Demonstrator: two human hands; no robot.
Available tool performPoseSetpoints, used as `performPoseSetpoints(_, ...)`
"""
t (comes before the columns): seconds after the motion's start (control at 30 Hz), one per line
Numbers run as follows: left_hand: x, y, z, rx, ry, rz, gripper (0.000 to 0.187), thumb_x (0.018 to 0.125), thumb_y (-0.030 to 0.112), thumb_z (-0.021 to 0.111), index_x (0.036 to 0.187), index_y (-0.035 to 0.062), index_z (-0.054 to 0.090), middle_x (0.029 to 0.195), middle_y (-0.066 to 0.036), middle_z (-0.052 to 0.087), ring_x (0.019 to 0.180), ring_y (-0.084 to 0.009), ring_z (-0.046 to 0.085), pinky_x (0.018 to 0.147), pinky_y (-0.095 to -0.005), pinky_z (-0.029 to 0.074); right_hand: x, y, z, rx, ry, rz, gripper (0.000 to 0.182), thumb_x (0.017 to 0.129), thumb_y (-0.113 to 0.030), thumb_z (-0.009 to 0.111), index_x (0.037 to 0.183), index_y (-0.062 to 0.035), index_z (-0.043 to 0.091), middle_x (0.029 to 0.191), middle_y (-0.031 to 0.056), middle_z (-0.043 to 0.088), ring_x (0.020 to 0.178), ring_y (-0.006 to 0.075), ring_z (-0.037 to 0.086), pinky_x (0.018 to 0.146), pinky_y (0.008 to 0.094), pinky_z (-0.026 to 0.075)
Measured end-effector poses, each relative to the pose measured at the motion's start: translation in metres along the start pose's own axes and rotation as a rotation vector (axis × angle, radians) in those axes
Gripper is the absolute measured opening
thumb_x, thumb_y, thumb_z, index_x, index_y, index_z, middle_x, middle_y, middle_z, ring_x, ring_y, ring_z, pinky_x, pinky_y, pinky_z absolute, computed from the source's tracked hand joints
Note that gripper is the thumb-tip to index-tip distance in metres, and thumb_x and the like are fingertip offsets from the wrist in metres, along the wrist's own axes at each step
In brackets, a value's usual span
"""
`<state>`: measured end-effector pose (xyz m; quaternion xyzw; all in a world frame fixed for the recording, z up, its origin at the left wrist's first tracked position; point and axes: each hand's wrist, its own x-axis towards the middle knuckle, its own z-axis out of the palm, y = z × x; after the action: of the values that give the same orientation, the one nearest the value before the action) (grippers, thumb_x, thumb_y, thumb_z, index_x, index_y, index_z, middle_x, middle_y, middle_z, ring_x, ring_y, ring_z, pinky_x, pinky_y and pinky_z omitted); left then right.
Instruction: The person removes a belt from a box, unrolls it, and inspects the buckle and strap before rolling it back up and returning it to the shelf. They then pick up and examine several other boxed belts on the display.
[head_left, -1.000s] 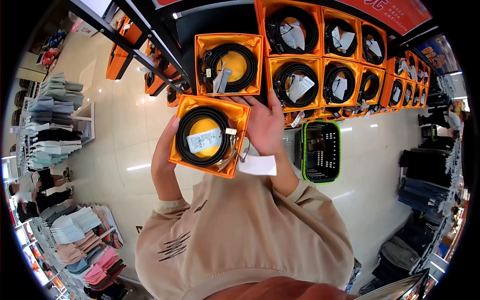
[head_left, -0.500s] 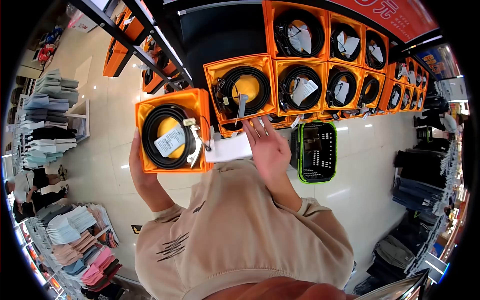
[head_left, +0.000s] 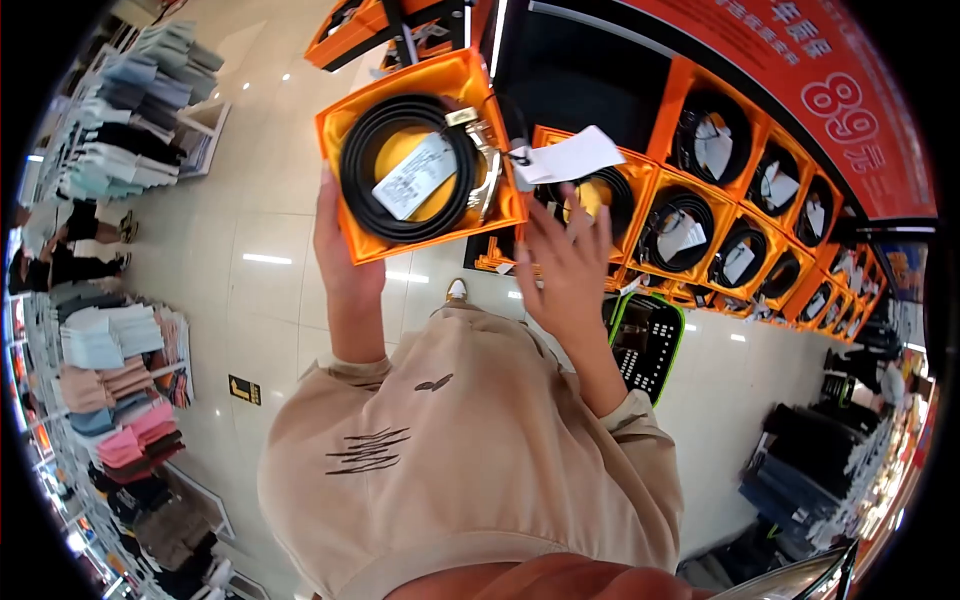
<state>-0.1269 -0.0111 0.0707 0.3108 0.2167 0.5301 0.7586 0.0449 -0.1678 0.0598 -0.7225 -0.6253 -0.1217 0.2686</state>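
Observation:
My left hand (head_left: 345,245) holds an orange box (head_left: 498,105) from its left side and underneath. Inside lies a coiled black belt (head_left: 362,170) on yellow lining, with a silver buckle (head_left: 487,183) at the right and a white printed label (head_left: 415,178) across the coil. A white hang tag (head_left: 575,156) dangles from the box's right side on a dark cord. My right hand (head_left: 566,275) is open, fingers spread, in front of another boxed belt (head_left: 622,198) on the display; the fingers partly cover that belt.
Rows of boxed black belts (head_left: 682,232) fill the rack at right beneath a red price sign (head_left: 840,110). A black basket with a green rim (head_left: 680,340) stands on the floor beyond my right arm. Clothes racks (head_left: 110,335) line the left, where a person's legs (head_left: 85,225) show.
The held box has moved up and right in view, closer to the display. My right hand has spread its fingers and come up over the shelf belt. The view has turned.

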Motion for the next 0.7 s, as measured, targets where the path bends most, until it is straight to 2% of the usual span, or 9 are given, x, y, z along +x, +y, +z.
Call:
performPoseSetpoints(0.1, -0.003, 0.004, 0.019, -0.027, 0.006, -0.029, 0.045, 0.104, 0.033, 0.035, 0.136, 0.0021, 0.043, 0.129, -0.010, 0.056, 0.117, -0.0179, 0.055, 0.100, -0.0323, 0.044, 0.005, 0.000, 0.036, -0.026, -0.148, -0.092, 0.039, 0.084, -0.030, 0.063, 0.106, 0.0030, 0.066, 0.119, 0.0152, 0.062, 0.130, 0.0299, 0.045, 0.113, 0.0503, 0.026)
performPoseSetpoints(0.3, -0.010, -0.004, 0.032, 0.044, -0.075, 0.005, 0.047, 0.104, 0.035, 0.034, 0.139, 0.0036, 0.033, 0.131, -0.008, 0.049, 0.120, -0.0161, 0.050, 0.101, -0.0320, 0.042, 0.006, -0.003, 0.023, 0.023, -0.181, -0.008, 0.031, 0.085, -0.024, 0.064, 0.105, 0.0002, 0.067, 0.107, 0.0176, 0.066, 0.115, 0.0334, 0.055, 0.107, 0.0498, 0.033)
performPoseSetpoints(0.4, -0.022, -0.008, 0.036, 0.190, -0.080, 0.090, 0.050, 0.103, 0.036, 0.035, 0.141, 0.0023, 0.031, 0.132, -0.010, 0.046, 0.122, -0.0170, 0.048, 0.102, -0.0321, 0.041, -0.008, 0.004, -0.005, 0.151, 0.124, 0.022, 0.027, 0.085, -0.018, 0.063, 0.105, -0.0002, 0.067, 0.108, 0.0176, 0.065, 0.112, 0.0372, 0.056, 0.102, 0.0457, 0.039)
performPoseSetpoints(0.43, -0.026, -0.011, 0.036, 0.215, -0.100, 0.111, 0.055, 0.102, 0.037, 0.038, 0.142, 0.0012, 0.028, 0.134, -0.011, 0.044, 0.124, -0.0181, 0.045, 0.103, -0.0324, 0.040, -0.018, 0.003, -0.012, 0.390, 0.194, 0.177, 0.025, 0.085, -0.012, 0.060, 0.105, 0.0021, 0.066, 0.111, 0.0173, 0.064, 0.116, 0.0377, 0.054, 0.103, 0.0435, 0.038)
performPoseSetpoints(0.47, -0.031, -0.014, 0.041, 0.181, -0.090, 0.098, 0.058, 0.101, 0.038, 0.039, 0.143, 0.0006, 0.026, 0.133, -0.012, 0.044, 0.123, -0.0187, 0.047, 0.103, -0.0325, 0.040, -0.040, 0.006, -0.007, 0.690, 0.260, 0.362, 0.040, 0.092, -0.021, 0.053, 0.124, 0.0027, 0.057, 0.128, 0.0184, 0.057, 0.127, 0.0337, 0.045, 0.109, 0.0446, 0.031)
performPoseSetpoints(0.53, -0.040, -0.020, 0.045, 0.118, -0.157, 0.015, 0.058, 0.101, 0.037, 0.040, 0.144, -0.0001, 0.025, 0.134, -0.013, 0.044, 0.123, -0.0187, 0.047, 0.103, -0.0322, 0.040, -0.042, -0.005, -0.005, 1.453, 0.532, 0.546, 0.061, 0.097, -0.037, 0.039, 0.143, 0.0019, 0.034, 0.145, 0.0187, 0.040, 0.137, 0.0317, 0.034, 0.114, 0.0454, 0.022)
performPoseSetpoints(0.57, -0.045, -0.025, 0.046, 0.157, -0.210, -0.007, 0.057, 0.102, 0.037, 0.038, 0.143, -0.0001, 0.027, 0.133, -0.012, 0.045, 0.122, -0.0186, 0.048, 0.102, -0.0322, 0.040, -0.041, -0.008, -0.013, 1.570, 0.480, 0.415, 0.072, 0.098, -0.047, 0.026, 0.151, -0.0009, 0.012, 0.155, 0.0176, 0.022, 0.142, 0.0318, 0.024, 0.116, 0.0452, 0.018)
performPoseSetpoints(0.63, -0.053, -0.034, 0.049, 0.236, -0.317, -0.045, 0.054, 0.103, 0.037, 0.036, 0.143, 0.0000, 0.031, 0.132, -0.011, 0.048, 0.120, -0.0184, 0.049, 0.101, -0.0322, 0.041, -0.043, -0.016, -0.022, 1.725, 0.550, 0.430, 0.081, 0.097, -0.057, 0.023, 0.152, -0.0002, 0.005, 0.158, 0.0157, 0.012, 0.145, 0.0297, 0.017, 0.117, 0.0443, 0.014)
performPoseSetpoints(0.7, -0.057, -0.042, 0.058, 0.082, -0.352, -0.166, 0.051, 0.100, 0.030, 0.044, 0.140, -0.0004, 0.037, 0.127, -0.012, 0.052, 0.115, -0.0199, 0.053, 0.097, -0.0330, 0.044, -0.049, -0.014, -0.030, 1.698, 0.597, 0.527, 0.086, 0.097, -0.062, 0.019, 0.151, 0.0018, 0.003, 0.159, 0.0135, 0.010, 0.146, 0.0273, 0.015, 0.118, 0.0423, 0.010)
